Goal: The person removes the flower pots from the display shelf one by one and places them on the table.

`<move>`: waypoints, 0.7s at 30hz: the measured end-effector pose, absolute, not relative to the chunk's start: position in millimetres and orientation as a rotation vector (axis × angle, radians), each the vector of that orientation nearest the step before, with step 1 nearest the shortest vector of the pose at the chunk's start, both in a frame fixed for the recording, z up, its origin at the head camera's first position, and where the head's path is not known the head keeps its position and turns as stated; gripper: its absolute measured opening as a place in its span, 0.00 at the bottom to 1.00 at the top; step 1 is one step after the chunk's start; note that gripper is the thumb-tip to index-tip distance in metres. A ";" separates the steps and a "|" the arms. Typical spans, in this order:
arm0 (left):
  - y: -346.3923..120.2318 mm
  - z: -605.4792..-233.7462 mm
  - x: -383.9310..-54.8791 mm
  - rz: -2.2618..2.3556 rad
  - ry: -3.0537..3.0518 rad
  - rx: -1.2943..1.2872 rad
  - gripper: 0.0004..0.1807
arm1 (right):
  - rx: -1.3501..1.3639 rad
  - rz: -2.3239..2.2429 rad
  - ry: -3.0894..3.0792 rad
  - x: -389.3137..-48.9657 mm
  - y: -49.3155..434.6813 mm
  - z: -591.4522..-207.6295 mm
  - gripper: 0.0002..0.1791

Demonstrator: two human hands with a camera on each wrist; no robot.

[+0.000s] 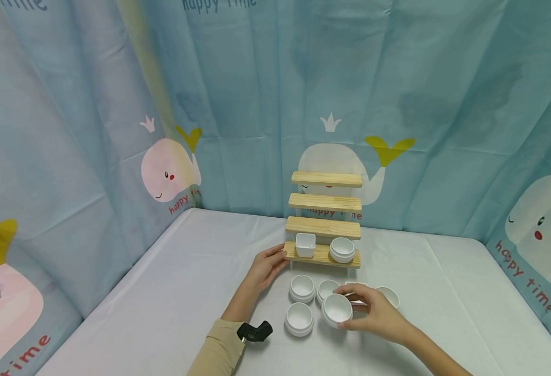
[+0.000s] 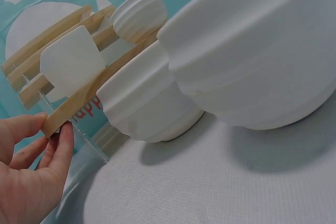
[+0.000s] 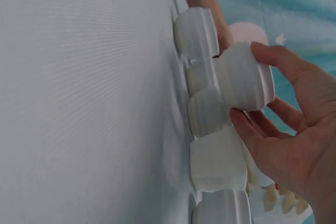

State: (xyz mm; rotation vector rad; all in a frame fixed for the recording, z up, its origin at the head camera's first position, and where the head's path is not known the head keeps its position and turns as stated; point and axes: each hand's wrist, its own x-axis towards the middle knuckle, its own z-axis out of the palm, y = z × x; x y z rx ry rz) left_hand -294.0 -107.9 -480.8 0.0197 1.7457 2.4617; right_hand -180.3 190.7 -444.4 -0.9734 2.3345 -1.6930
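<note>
A small wooden stepped shelf with clear supports stands at the back of the table. My left hand pinches the left end of its lowest board between thumb and fingers, as the left wrist view shows. On that board sit a square white cup and a round white bowl. My right hand grips another round white bowl by its sides, raised off the cloth in the right wrist view.
In front of the shelf, round white bowls stand on the white cloth. Another bowl is partly behind the held one. A square cup and a further bowl stand by my right hand. Printed curtains enclose the table.
</note>
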 end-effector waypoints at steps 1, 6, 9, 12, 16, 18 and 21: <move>-107.8 -480.8 -294.0 2.463 1.745 0.021 0.25 | -0.985 -1.687 2.345 -179.9 190.6 -445.1 0.31; -107.6 -480.2 -293.8 2.467 1.741 0.020 0.25 | -1.042 -1.653 2.400 -178.2 190.5 -446.7 0.31; -107.7 -480.3 -293.7 2.466 1.744 0.022 0.25 | -1.063 -1.640 2.420 -177.0 190.5 -447.4 0.30; -107.7 -480.5 -293.6 2.465 1.746 0.025 0.25 | -1.070 -1.633 2.424 -175.3 190.3 -448.5 0.31; -107.5 -480.5 -293.7 2.467 1.744 0.024 0.25 | -1.080 -1.611 2.417 -173.0 190.0 -450.8 0.31; -107.4 -480.6 -293.9 2.467 1.743 0.024 0.25 | -1.090 -1.594 2.413 -172.4 189.9 -451.7 0.31; -107.5 -480.7 -293.8 2.468 1.740 0.019 0.25 | -1.103 -1.563 2.410 -172.6 189.6 -453.3 0.31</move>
